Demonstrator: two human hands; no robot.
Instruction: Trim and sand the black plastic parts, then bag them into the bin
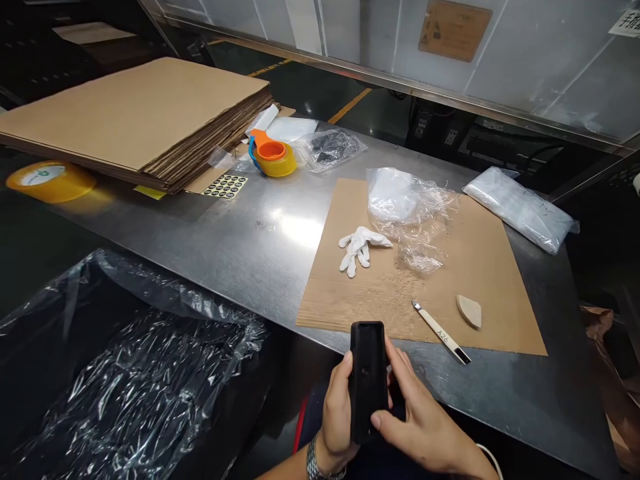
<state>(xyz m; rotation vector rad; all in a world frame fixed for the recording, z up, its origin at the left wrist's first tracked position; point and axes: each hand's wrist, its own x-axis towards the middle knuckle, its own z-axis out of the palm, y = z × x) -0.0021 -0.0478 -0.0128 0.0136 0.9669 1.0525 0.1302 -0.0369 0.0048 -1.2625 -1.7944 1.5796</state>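
A black case [369, 383] was at the lower centre of the frame, gripped from two sides: the left hand [336, 410] curled around its left edge, the right hand [419, 413] half closed on its right edge, thumb on the lower end. Above, on the worktop [240, 257], a cardboard sheet [340, 300] carried a white glove [359, 250]; a cardboard stack [135, 120] lay upper left
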